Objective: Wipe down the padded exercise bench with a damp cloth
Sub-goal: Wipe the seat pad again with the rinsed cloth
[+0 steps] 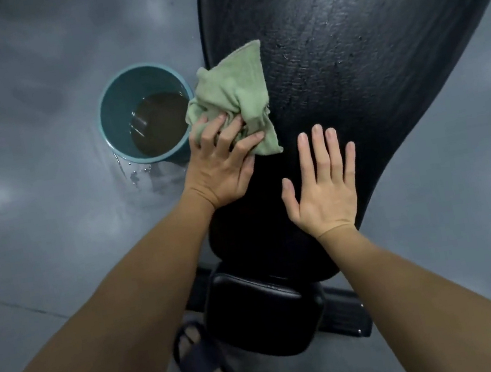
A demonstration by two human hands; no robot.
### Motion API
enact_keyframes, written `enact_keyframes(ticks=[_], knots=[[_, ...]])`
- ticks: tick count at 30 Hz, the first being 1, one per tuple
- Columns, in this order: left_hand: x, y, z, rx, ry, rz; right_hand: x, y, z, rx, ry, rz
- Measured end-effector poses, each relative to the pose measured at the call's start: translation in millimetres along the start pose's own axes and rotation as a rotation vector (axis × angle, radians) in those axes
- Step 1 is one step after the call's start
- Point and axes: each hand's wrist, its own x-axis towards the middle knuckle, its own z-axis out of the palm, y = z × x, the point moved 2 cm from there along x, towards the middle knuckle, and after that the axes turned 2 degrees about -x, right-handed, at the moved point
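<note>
Seen from the head camera, the padded exercise bench [343,41] runs black and glossy away from the person, with wet streaks on its far part. A green cloth [232,91] lies bunched on the bench's left edge, and the left hand [221,160] grips it, fingers curled into the folds. The right hand [321,186] is spread flat over the pad just beside the cloth, fingers straight, holding nothing; whether it touches the pad I cannot tell. A teal bucket [107,111] of murky water stands on the grey floor [11,78] next to the cloth, with droplets [139,173] near its base. Below, a dark sandal [201,363] stands beside a smaller black pad [258,312].
</note>
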Motion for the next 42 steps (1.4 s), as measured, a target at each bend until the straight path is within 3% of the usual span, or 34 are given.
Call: enact_keyframes(ticks=[20, 31, 34, 38, 40, 42], knots=[[-10, 0, 5, -0.056, 0.055, -0.027, -5, 1, 6, -0.006, 0.149, -0.027], [-12, 7, 0, 0.000, 0.201, 0.027, -11, -1, 16, 0.033, 0.451, -0.022], [-17, 12, -1, 0.121, 0.165, -0.044, -14, -5, 16, 0.013, 0.485, 0.009], [-19, 45, -14, 0.289, 0.005, -0.332, -33, -16, 7, -0.012, 0.369, 0.127], [-13, 54, -18, 0.303, -0.086, -0.348, -57, -28, 16, -0.007, 0.315, 0.131], [-10, 49, -17, 0.263, -0.075, -0.314, -84, -35, 28, -0.017, 0.282, 0.092]])
